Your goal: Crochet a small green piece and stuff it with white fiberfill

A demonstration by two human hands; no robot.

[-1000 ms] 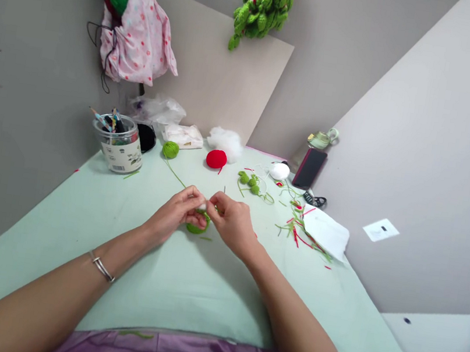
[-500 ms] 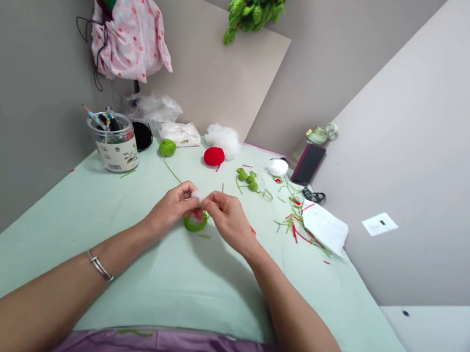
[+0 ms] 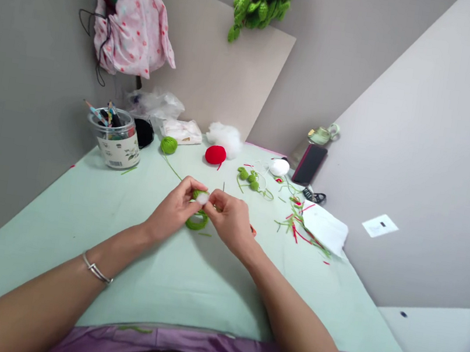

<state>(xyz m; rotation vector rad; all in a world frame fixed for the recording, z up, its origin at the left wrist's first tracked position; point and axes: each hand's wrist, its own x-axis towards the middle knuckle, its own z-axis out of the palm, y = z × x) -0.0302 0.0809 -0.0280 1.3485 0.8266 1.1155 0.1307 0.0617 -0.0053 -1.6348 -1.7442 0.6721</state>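
My left hand (image 3: 175, 208) is closed around a small green crochet piece (image 3: 197, 194), which shows between thumb and fingers. A tuft of white stuffing (image 3: 202, 198) sits at that piece, between my two hands. My right hand (image 3: 229, 216) pinches at the tuft from the right, its fingertips pressed together. Just below the hands, a ring of green yarn (image 3: 196, 221) rests on the table. A strand runs from the small green yarn ball (image 3: 169, 145) toward my left hand. Beside my right wrist an orange-red thing (image 3: 253, 230) is mostly hidden.
Behind the hands are a red yarn ball (image 3: 216, 155), a heap of white stuffing (image 3: 226, 139) and green crochet pieces (image 3: 249, 178). A jar of pens (image 3: 117, 149) stands left. To the right are yarn scraps (image 3: 296, 226), a white sheet (image 3: 324, 227) and a phone (image 3: 310, 164).
The green crochet piece now shows in my left hand, with the white tuft lower and slightly right against it. My hands stay close together. The whole view has shifted slightly.
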